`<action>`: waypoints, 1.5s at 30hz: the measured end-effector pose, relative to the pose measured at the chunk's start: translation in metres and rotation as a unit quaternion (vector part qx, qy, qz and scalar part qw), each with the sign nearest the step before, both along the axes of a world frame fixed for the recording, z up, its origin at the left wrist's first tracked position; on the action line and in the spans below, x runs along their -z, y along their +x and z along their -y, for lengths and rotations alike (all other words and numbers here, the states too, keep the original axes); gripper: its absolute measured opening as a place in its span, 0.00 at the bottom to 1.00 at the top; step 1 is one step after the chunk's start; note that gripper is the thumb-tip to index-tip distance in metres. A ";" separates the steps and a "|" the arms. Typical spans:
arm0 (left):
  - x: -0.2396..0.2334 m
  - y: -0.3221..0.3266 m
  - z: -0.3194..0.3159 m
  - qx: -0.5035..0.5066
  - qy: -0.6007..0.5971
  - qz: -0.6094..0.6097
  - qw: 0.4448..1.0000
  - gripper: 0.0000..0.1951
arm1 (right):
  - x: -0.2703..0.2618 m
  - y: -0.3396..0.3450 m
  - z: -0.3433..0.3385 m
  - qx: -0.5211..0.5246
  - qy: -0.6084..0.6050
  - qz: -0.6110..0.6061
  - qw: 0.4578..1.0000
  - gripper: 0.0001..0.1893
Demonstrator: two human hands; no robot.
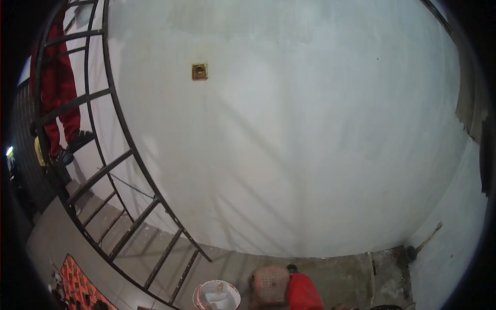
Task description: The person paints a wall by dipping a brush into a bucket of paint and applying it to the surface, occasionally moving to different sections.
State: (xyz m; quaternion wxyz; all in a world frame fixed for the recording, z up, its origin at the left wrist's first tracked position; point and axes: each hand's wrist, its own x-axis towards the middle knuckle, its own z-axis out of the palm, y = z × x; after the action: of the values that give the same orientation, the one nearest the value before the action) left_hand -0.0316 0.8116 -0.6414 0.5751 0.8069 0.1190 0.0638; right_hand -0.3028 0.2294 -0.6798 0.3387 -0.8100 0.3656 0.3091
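Neither of my hands is plainly in view. Before me, at the bottom edge, stands a white bucket [235, 294] with pale material and a small upright object in it, too unclear to name. Right of it is a brownish stool [271, 285] with a perforated top. A red-clothed leg [305, 292] with a dark shoe [292, 267] is beside the stool. Past them rises a large pale wall [294, 135], smeared with grey-white patches, with a square electrical box [200, 71] set into it. A small brown shape at the bottom edge, right of the leg, cannot be made out.
A dark metal stepladder [122, 120] stands at the left, a chain between its sides. Beyond its rungs another person in red trousers [62, 89] stands raised up. A patterned red mat [81, 285] lies lower left. At the right corner a long-handled tool [428, 237] leans near a dark container [409, 254].
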 end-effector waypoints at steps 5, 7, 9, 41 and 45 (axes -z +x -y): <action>-0.031 -0.032 0.001 -0.040 -0.150 -0.062 0.986 0.16 | 0.079 -0.007 0.051 -0.541 -0.109 0.196 0.811 0.15; -0.010 -0.008 0.024 -0.038 -0.147 -0.147 0.977 0.16 | 0.086 -0.027 0.101 -0.593 -0.164 0.176 0.769 0.10; -0.050 -0.035 0.009 -0.098 -0.152 -0.109 0.978 0.11 | 0.068 0.031 0.057 -0.488 -0.100 0.018 0.867 0.20; -0.143 0.213 0.076 -0.026 -0.174 -0.108 0.979 0.08 | -0.174 0.354 -0.196 -0.110 -0.207 0.253 0.939 0.64; -0.157 0.270 0.103 0.015 -0.269 -0.115 0.956 0.13 | -0.187 0.399 -0.182 -0.083 -0.140 0.224 0.961 0.62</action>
State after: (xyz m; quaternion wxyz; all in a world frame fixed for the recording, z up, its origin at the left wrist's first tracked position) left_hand 0.2388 0.7085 -0.4840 0.7541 0.6261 0.1846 -0.0720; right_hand 0.0961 0.4115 -0.4932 0.2685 -0.9253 0.2511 0.0928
